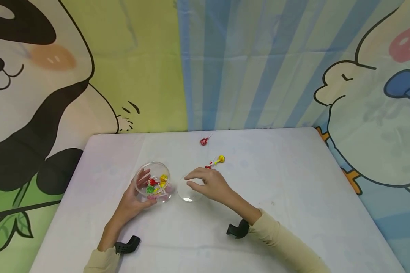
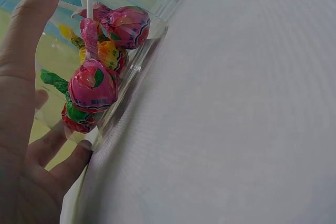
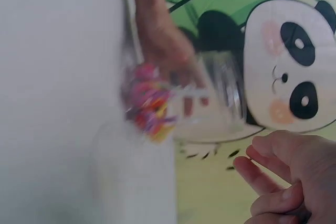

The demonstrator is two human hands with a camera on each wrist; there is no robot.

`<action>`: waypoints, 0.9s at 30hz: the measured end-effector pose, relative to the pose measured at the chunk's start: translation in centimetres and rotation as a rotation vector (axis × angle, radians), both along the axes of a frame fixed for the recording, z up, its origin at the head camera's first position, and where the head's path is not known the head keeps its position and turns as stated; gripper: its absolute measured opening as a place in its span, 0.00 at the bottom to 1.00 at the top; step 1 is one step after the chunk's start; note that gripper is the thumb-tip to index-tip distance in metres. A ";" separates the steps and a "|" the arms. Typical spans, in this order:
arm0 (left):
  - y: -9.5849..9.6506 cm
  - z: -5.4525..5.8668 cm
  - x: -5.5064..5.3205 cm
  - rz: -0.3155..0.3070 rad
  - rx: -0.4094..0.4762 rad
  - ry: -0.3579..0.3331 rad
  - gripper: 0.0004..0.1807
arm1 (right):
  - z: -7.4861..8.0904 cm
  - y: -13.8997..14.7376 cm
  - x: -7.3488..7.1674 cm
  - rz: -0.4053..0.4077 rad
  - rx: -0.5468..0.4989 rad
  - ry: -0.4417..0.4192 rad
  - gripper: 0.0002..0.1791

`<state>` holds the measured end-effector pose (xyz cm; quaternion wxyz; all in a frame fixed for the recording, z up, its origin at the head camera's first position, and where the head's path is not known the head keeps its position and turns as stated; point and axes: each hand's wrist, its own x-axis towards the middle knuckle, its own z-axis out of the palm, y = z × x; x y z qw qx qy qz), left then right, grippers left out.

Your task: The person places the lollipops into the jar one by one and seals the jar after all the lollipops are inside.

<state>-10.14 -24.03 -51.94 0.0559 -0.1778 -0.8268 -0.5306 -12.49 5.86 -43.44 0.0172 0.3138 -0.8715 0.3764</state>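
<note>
My left hand [image 1: 131, 204] grips a clear round jar [image 1: 152, 163] at the left of the table, its thumb and fingers on opposite sides. Several wrapped lollipops lie inside, among them a pink lollipop [image 2: 93, 87], a green one [image 1: 150, 189] and a yellow one [image 1: 163, 178]. To the jar's right lies a clear round lid [image 1: 188, 194] on the tabletop. Over the lid's right edge is my right hand [image 1: 213, 185], thumb and forefinger apart with nothing between them. In the right wrist view the jar is blurred.
Beyond my right hand lie a yellow lollipop [image 1: 221, 159] and a red lollipop [image 1: 208, 167] partly covered by that hand. Another red lollipop [image 1: 203, 141] is near the back edge of the white table [image 1: 276, 163]. A cartoon-printed curtain [image 1: 259, 68] hangs behind the table.
</note>
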 end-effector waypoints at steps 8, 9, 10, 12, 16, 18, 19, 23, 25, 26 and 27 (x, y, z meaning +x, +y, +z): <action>-0.5 -1.4 -0.2 -0.002 0.021 -0.013 0.62 | -4.5 4.7 0.7 -0.066 0.067 -0.114 0.08; -0.5 -1.3 -0.2 0.000 0.014 -0.011 0.62 | -4.8 5.1 0.6 -0.065 0.067 -0.115 0.08; -0.5 -1.2 -0.2 0.005 0.006 -0.010 0.61 | -5.0 5.3 0.4 -0.070 0.064 -0.113 0.08; -0.5 -1.0 -0.3 0.009 -0.002 -0.010 0.61 | -5.1 5.7 -0.2 -0.083 0.063 -0.090 0.08; -0.5 -0.9 -0.4 0.014 0.003 -0.004 0.62 | -5.2 6.2 -2.5 -0.126 0.080 0.048 0.10; -0.5 -1.0 -0.4 0.007 0.015 -0.008 0.62 | -5.3 6.2 -3.8 -0.146 0.117 0.144 0.11; -0.5 -1.0 -0.4 0.007 0.014 -0.010 0.62 | -5.3 6.2 -4.4 -0.152 0.145 0.186 0.12; -0.4 -1.2 -0.3 -0.009 0.036 -0.018 0.62 | -5.5 6.0 -6.2 -0.130 0.293 0.289 0.12; -0.4 -1.3 -0.3 -0.018 0.051 -0.012 0.62 | -5.6 5.7 -6.8 -0.108 0.359 0.296 0.12; -0.5 -1.3 -0.3 -0.022 0.059 -0.011 0.62 | -5.6 5.6 -7.0 -0.100 0.382 0.293 0.11; -0.5 -1.2 -0.3 -0.027 0.061 -0.007 0.62 | -5.7 5.4 -7.2 -0.094 0.403 0.286 0.11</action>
